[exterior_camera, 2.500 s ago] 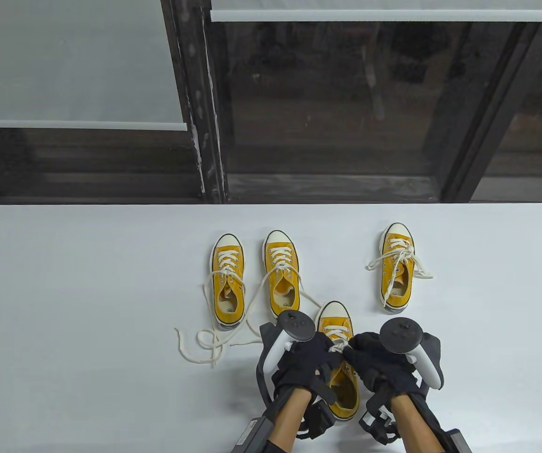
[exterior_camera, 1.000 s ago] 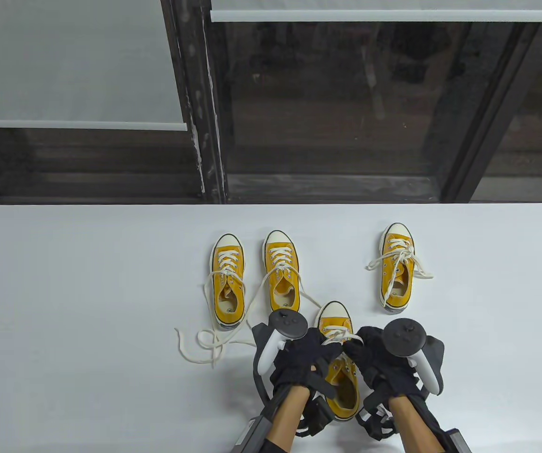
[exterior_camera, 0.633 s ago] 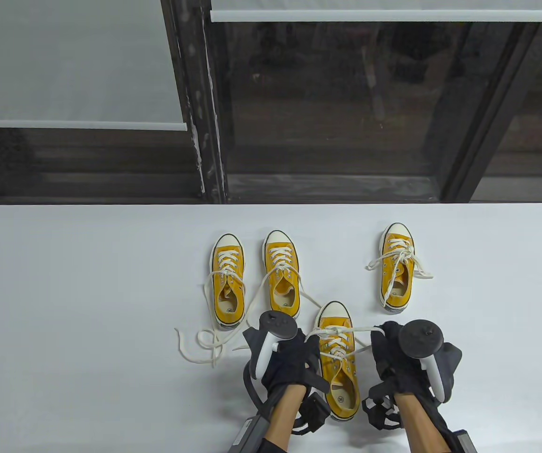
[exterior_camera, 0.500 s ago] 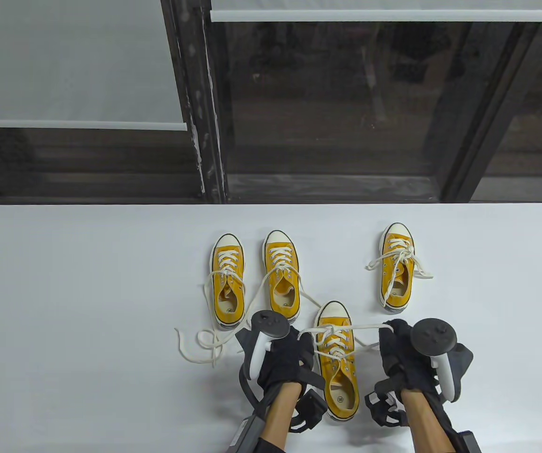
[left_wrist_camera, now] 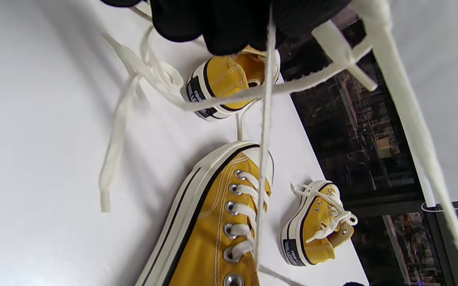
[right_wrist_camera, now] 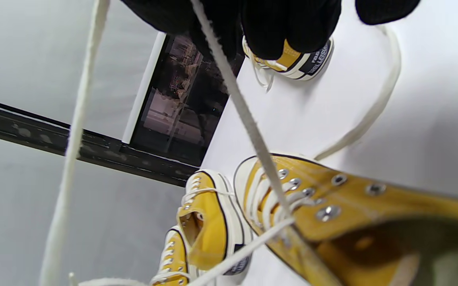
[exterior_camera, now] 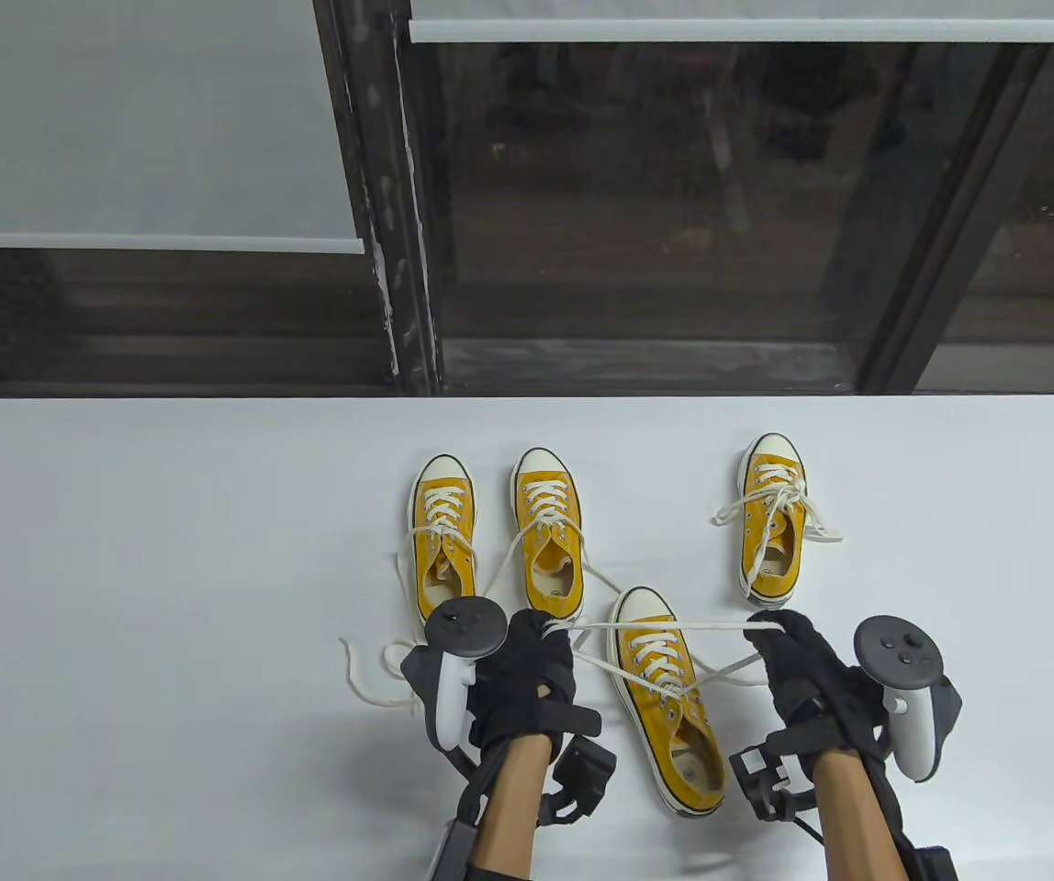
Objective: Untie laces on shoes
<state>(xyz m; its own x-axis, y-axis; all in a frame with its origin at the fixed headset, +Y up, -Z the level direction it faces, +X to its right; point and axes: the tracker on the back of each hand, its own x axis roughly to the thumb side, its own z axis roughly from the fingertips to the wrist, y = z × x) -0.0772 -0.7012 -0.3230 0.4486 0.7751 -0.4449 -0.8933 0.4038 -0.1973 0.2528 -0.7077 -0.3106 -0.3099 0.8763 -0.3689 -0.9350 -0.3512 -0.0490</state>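
Left hand (exterior_camera: 527,674): clenched on one end of the white lace (exterior_camera: 674,626), pulled out to the left.
Right hand (exterior_camera: 807,674): pinching the other end, pulled out to the right.
Lace: drawn taut between both hands, crossing over the toe, strands running down to the upper eyelets.
Near shoe (exterior_camera: 669,697): yellow, on the white surface (exterior_camera: 169,569) between the hands, toe pointing away, heel angled right.
Other shoes: left pair (exterior_camera: 495,541) with loose laces trailing; one far right (exterior_camera: 773,518).

Yellow canvas shoe (exterior_camera: 669,702) with metal eyelets, woven cream cloth lace (exterior_camera: 674,627), matt white table (exterior_camera: 169,551), black fabric gloves noted.
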